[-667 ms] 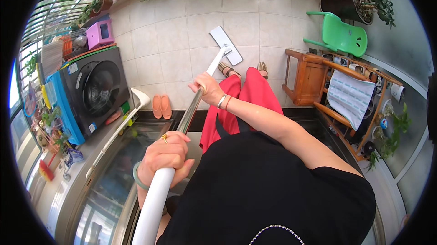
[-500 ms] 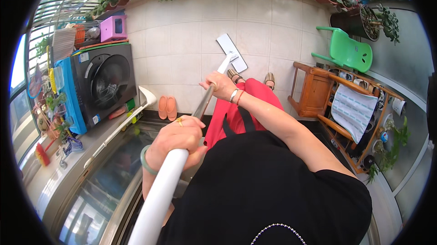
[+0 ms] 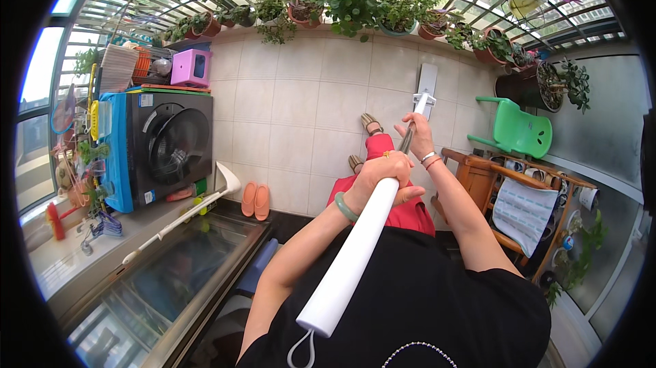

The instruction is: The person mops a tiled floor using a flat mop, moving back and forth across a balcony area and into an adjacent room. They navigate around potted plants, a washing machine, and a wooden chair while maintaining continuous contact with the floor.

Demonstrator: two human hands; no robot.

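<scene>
A flat mop slants across the view, its thick white handle (image 3: 352,259) near my body and its flat rectangular head (image 3: 427,81) on the pale tiles at the far right. My left hand (image 3: 380,175), with a green bangle at the wrist, is wrapped round the upper end of the handle. Farther along, my right hand (image 3: 419,133) grips the thinner metal part of the pole, its thumb and fingers around it. A grey hanging loop (image 3: 302,351) dangles from the handle's near end.
On the left stands a dark front-loading washing machine (image 3: 171,142), with orange slippers (image 3: 255,200) near it. Potted plants (image 3: 352,6) line the far railing. At right are a green plastic chair (image 3: 518,129) and a wooden rack (image 3: 471,180) holding shoes. A long white pole (image 3: 181,221) lies at left.
The mop head has swung from the middle of the floor to the far right. Both hands moved right with the pole, still gripping it. My feet and view have shifted.
</scene>
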